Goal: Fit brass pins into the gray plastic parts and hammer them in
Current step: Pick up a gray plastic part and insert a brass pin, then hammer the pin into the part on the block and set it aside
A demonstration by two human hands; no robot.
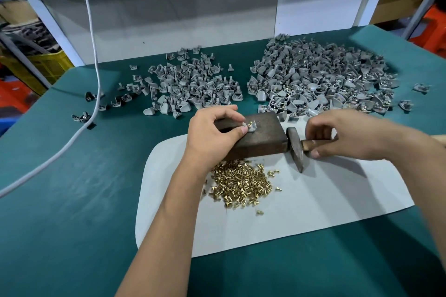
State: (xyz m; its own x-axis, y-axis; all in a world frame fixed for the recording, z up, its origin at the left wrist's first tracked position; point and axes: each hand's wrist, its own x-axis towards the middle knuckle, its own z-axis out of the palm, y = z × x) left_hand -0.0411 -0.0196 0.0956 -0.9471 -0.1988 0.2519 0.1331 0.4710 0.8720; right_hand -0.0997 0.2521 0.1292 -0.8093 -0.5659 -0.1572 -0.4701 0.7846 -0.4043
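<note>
A small gray plastic part (249, 127) with a brass pin standing in it sits on top of a dark metal block (260, 138). My left hand (213, 131) pinches that part between thumb and fingers and steadies it on the block. Just right of the block lies a hammer (295, 146), head down on the white sheet. My right hand (342, 136) curls around its wooden handle close to the head. A heap of loose brass pins (241, 184) lies on the sheet in front of the block.
Two heaps of gray plastic parts lie on the green table behind the block, a smaller left one (190, 85) and a larger right one (321, 77). A white sheet (313, 202) covers the work spot. A white cable (94, 60) runs down the left side. A white panel stands behind.
</note>
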